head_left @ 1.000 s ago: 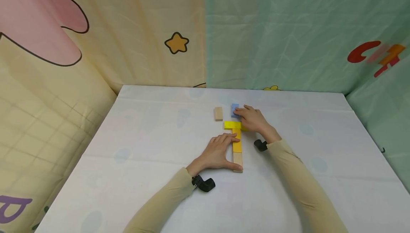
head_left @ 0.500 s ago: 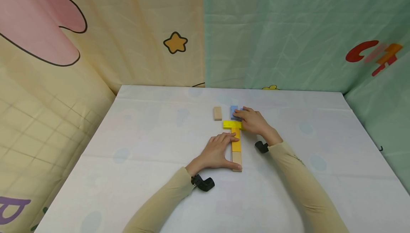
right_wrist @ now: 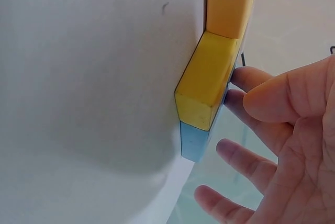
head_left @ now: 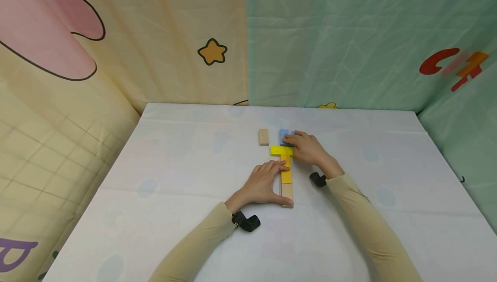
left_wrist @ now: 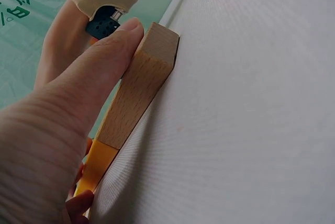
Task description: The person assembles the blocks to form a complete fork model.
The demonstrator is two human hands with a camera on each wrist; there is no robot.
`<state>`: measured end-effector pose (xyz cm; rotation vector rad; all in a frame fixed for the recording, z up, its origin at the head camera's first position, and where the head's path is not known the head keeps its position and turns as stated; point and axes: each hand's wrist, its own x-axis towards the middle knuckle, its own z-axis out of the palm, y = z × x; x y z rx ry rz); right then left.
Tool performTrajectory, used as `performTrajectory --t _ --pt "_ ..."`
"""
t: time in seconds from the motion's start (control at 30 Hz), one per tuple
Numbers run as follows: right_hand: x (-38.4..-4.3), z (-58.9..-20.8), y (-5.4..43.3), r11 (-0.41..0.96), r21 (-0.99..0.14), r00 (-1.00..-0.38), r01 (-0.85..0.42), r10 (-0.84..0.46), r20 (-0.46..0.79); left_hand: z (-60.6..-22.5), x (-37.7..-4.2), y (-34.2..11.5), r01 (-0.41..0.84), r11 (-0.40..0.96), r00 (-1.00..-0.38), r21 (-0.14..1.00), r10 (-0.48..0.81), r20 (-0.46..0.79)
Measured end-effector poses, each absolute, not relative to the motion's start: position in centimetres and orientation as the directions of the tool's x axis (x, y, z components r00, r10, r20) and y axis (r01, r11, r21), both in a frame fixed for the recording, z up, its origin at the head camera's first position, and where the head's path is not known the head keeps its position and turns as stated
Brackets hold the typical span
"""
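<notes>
Toy blocks lie flat in a T shape in the head view: a natural wooden block (head_left: 287,190) nearest, orange blocks (head_left: 286,177) beyond it, and a yellow block (head_left: 276,151) crosswise. My left hand (head_left: 260,186) spans the stem, its thumb on the wooden block near its end and its fingers over the orange part. My right hand (head_left: 308,149) rests its fingertips on blue blocks (head_left: 283,133) just behind the yellow one, partly hiding them. The right wrist view shows its fingers loosely extended over the yellow block (right_wrist: 204,67), with a blue block (right_wrist: 194,140) against its far side.
A loose natural wooden block (head_left: 264,137) lies left of the blue ones. The white-covered table (head_left: 174,152) ends at a printed curtain (head_left: 217,14) at the back. Each wrist carries a black camera mount (head_left: 246,221).
My right hand has drawn the blue blocks back toward the yellow block, narrowing the gap between them. A second blue block now shows beside its fingers. My left hand has stayed in place.
</notes>
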<state>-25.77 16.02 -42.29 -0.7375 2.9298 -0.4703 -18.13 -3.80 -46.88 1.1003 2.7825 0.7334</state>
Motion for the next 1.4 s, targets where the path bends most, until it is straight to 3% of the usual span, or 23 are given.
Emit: performTrajectory --t 1.1,1.4 --pt "-25.0 -42.42 16.0 0.833 -0.284 -0.871 -0.475 -0.492 0.011 -47.01 -18.12 -3.81 0.638 0.629 -0.741 0.445 0.658 0.132" --pt "-25.21 -42.73 16.13 0.804 -0.327 -0.857 -0.496 -0.514 0.038 -46.99 -18.08 -3.88 0.632 0.634 -0.744 0.446 0.657 0.12"
